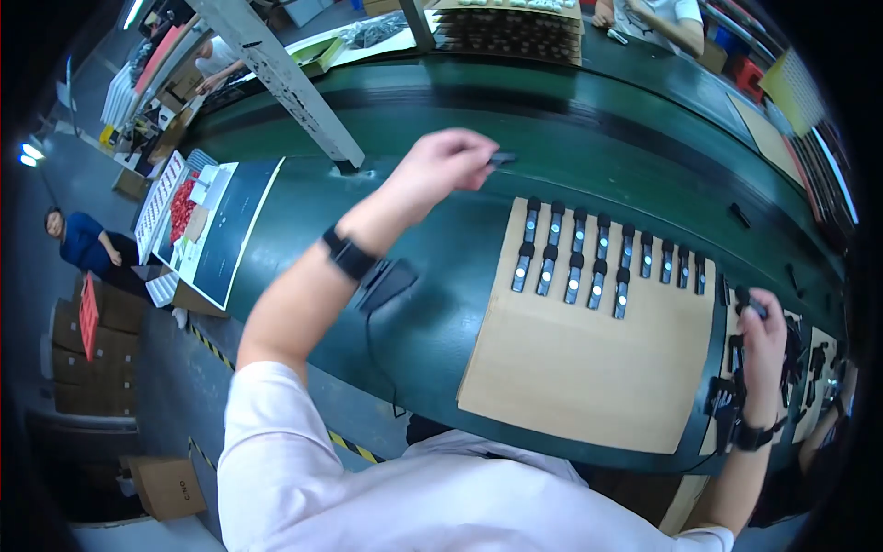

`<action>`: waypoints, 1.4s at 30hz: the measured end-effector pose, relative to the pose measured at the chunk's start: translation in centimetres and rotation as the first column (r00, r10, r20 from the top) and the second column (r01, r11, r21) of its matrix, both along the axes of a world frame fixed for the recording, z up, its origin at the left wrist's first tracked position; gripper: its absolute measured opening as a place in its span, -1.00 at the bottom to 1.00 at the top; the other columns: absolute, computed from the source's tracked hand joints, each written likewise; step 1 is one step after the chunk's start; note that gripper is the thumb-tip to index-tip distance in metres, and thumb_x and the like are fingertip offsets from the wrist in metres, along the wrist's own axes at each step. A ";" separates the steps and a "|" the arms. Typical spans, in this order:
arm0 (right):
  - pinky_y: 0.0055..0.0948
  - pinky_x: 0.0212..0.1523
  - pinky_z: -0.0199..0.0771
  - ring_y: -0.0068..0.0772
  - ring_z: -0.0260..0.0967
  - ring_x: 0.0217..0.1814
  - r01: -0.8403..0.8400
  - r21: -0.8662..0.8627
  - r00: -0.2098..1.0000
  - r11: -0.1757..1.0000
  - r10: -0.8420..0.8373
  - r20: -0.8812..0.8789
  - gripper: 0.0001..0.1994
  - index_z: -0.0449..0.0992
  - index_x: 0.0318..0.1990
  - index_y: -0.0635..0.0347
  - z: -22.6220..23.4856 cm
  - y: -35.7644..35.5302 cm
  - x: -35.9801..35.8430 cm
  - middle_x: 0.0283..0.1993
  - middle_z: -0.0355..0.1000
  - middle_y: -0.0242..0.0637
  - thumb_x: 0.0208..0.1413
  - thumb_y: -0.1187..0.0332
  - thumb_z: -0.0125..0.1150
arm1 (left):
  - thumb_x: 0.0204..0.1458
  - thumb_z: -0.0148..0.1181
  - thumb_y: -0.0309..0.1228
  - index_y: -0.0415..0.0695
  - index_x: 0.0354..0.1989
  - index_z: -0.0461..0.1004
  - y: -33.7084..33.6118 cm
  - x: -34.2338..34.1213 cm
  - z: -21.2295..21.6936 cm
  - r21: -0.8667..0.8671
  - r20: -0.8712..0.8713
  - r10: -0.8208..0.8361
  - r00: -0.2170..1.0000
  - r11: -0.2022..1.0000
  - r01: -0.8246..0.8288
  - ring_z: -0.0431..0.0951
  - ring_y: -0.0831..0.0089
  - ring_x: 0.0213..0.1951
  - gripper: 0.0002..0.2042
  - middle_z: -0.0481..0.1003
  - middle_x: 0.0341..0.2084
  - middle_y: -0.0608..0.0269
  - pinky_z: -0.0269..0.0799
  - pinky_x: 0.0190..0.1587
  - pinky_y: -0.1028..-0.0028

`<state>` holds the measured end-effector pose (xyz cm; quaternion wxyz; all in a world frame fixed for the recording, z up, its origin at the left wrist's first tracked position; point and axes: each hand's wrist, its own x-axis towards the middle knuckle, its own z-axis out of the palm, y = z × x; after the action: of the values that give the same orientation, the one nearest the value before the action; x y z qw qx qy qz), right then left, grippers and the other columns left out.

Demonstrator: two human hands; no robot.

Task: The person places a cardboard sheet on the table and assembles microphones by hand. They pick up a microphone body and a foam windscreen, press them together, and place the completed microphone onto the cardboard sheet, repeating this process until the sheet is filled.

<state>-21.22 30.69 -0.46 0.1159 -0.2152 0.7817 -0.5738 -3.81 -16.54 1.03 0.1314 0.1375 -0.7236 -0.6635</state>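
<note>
The left hand's (448,166) fingers curl closed around a slim dark piece (502,158), far over the smooth green tabletop (446,304). At right, the right hand (765,340) pinches a dark, round-ended stick (754,305). Between, 14 slim, dark, blunt-tipped sticks with pale discs (579,235) line 2 rows on matte brown cardboard (589,373).

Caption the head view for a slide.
Left hand and right hand each hold a dark piece near cardboard bearing rows of black-topped devices.
</note>
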 end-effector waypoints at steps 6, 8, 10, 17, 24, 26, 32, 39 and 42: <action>-0.71 -0.32 0.25 -0.69 0.25 -0.37 0.055 -0.202 0.994 0.978 -0.034 0.105 -0.78 0.40 -0.08 0.27 -0.9 2.6 13.6 -0.33 0.35 -0.43 0.11 0.50 0.16 | -0.03 0.29 -0.62 -0.25 -0.17 0.51 8.5 14.4 -3.0 -0.152 -0.057 0.201 0.978 0.966 -0.207 0.48 0.61 -0.34 -0.77 0.52 -0.31 0.27 0.42 -0.27 0.61; -0.69 -0.29 0.29 -0.67 0.29 -0.34 0.072 -0.230 0.993 0.971 -0.048 0.108 -0.78 0.41 -0.11 0.31 -0.1 1.6 16.9 -0.32 0.37 -0.41 0.07 0.57 0.16 | -0.05 0.30 -0.63 -0.26 -0.18 0.51 11.1 16.2 -3.6 -0.103 0.001 0.203 0.979 0.974 -0.202 0.48 0.61 -0.34 -0.77 0.52 -0.32 0.27 0.41 -0.27 0.62; -0.62 -0.29 0.31 -0.58 0.32 -0.35 -0.045 -0.203 0.999 0.978 0.041 -0.024 -0.80 0.43 -0.18 0.32 0.3 -0.2 18.6 -0.35 0.39 -0.35 0.02 0.56 0.24 | -0.06 0.31 -0.64 -0.28 -0.19 0.51 13.7 16.9 -4.2 -0.020 -0.131 0.141 0.981 0.989 -0.144 0.48 0.59 -0.33 -0.77 0.53 -0.33 0.25 0.40 -0.26 0.62; -0.55 -0.21 0.27 -0.44 0.30 -0.28 -0.359 -0.200 0.924 0.911 0.319 -0.210 -0.79 0.44 -0.21 0.35 -0.2 -6.0 19.9 -0.32 0.39 -0.23 -0.02 0.54 0.28 | -0.08 0.32 -0.64 -0.32 -0.22 0.50 18.2 15.5 -2.8 -0.046 -0.200 -0.014 0.980 0.999 0.005 0.50 0.49 -0.26 -0.77 0.54 -0.32 0.17 0.40 -0.17 0.54; -0.49 -0.25 0.38 -0.36 0.39 -0.30 -0.331 -0.245 0.922 0.911 0.258 -0.289 -0.71 0.49 -0.15 0.33 -1.6 -7.7 19.6 -0.30 0.45 -0.19 -0.08 0.56 0.35 | -0.12 0.33 -0.64 -0.32 -0.22 0.50 18.8 14.6 -2.8 -0.215 -0.257 -0.113 0.960 0.975 0.057 0.51 0.35 -0.23 -0.75 0.54 -0.31 0.11 0.40 -0.12 0.46; -0.47 -0.29 0.41 -0.33 0.42 -0.32 -0.284 -0.245 0.934 0.927 0.209 -0.291 -0.69 0.50 -0.14 0.33 -2.2 -8.1 19.2 -0.31 0.47 -0.17 -0.10 0.56 0.38 | -0.13 0.33 -0.64 -0.32 -0.21 0.51 18.8 14.0 -2.7 -0.263 -0.252 -0.092 0.963 0.965 0.023 0.52 0.31 -0.23 -0.74 0.55 -0.31 0.09 0.41 -0.12 0.44; -0.48 -0.23 0.37 -0.36 0.39 -0.26 -0.340 -0.221 0.922 0.914 0.278 -0.271 -0.69 0.49 -0.14 0.31 -2.7 -9.0 18.0 -0.25 0.45 -0.19 -0.10 0.58 0.37 | -0.13 0.33 -0.65 -0.33 -0.20 0.51 17.3 12.6 -3.9 -0.147 -0.255 -0.092 0.963 0.987 0.056 0.55 0.29 -0.22 -0.73 0.56 -0.29 0.06 0.43 -0.12 0.42; -0.49 -0.22 0.34 -0.38 0.37 -0.24 -0.321 -0.208 0.936 0.924 0.276 -0.219 -0.71 0.48 -0.17 0.30 -3.3 -10.0 17.7 -0.25 0.44 -0.20 -0.10 0.60 0.36 | -0.08 0.32 -0.62 -0.33 -0.20 0.47 16.4 11.8 -4.3 -0.196 -0.209 -0.179 0.961 0.971 0.138 0.55 0.26 -0.17 -0.75 0.53 -0.26 -0.01 0.46 -0.11 0.40; -0.49 -0.22 0.33 -0.38 0.37 -0.24 -0.321 -0.202 0.936 0.925 0.278 -0.214 -0.71 0.48 -0.17 0.30 -3.4 -10.0 17.7 -0.25 0.44 -0.20 -0.11 0.61 0.36 | -0.09 0.32 -0.63 -0.33 -0.21 0.47 16.1 12.0 -4.6 -0.204 -0.202 -0.185 0.962 0.968 0.143 0.55 0.26 -0.16 -0.75 0.53 -0.25 -0.02 0.46 -0.11 0.40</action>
<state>-3.48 20.71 -3.88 0.1049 -0.3959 0.6737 -0.6152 8.21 -0.40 -3.58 0.1672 -0.0103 -0.7728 -0.6121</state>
